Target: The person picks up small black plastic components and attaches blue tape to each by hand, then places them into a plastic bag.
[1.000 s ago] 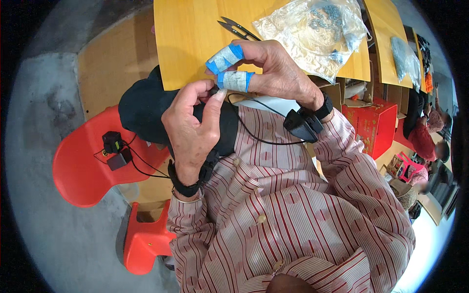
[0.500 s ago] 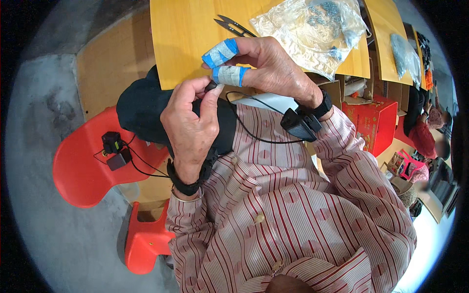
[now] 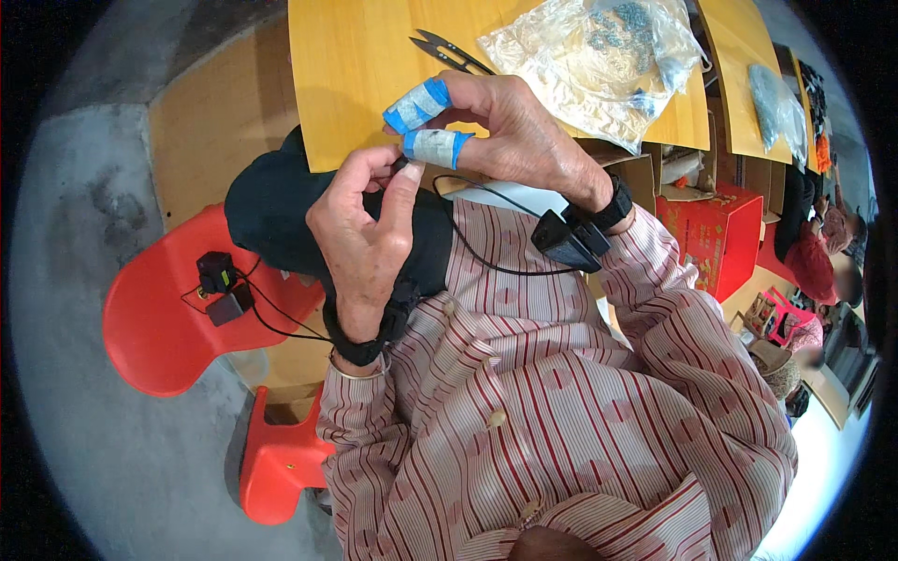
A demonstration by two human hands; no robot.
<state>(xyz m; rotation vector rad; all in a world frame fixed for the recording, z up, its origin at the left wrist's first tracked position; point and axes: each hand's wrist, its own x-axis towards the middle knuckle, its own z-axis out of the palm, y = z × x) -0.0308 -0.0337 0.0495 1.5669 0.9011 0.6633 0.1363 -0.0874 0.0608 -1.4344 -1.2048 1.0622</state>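
Observation:
My left hand [image 3: 365, 238] pinches a small dark piece [image 3: 400, 164] between thumb and forefinger; most of it is covered, so its kind does not show. Right above, my right hand [image 3: 524, 126] is bent in toward the same spot, with blue-and-grey tape [image 3: 432, 147] wound round its thumb and forefinger. Those taped tips meet the left fingertips, and what lies between them is hidden. Both hands are over the near edge of the yellow table [image 3: 355, 75]. Black thread snips [image 3: 451, 52] lie on the table beyond my right hand.
A clear plastic bag [image 3: 552, 47] with small blue-grey bits is spread on the table. Black devices with cables are on my wrists and on a red chair [image 3: 154, 323] at left. A red box [image 3: 725, 234] stands at right. Other people [image 3: 812, 266] sit at far right.
My right hand has shifted slightly left and down, closer to the left fingertips. The small dark piece is now more covered. My left hand has barely moved.

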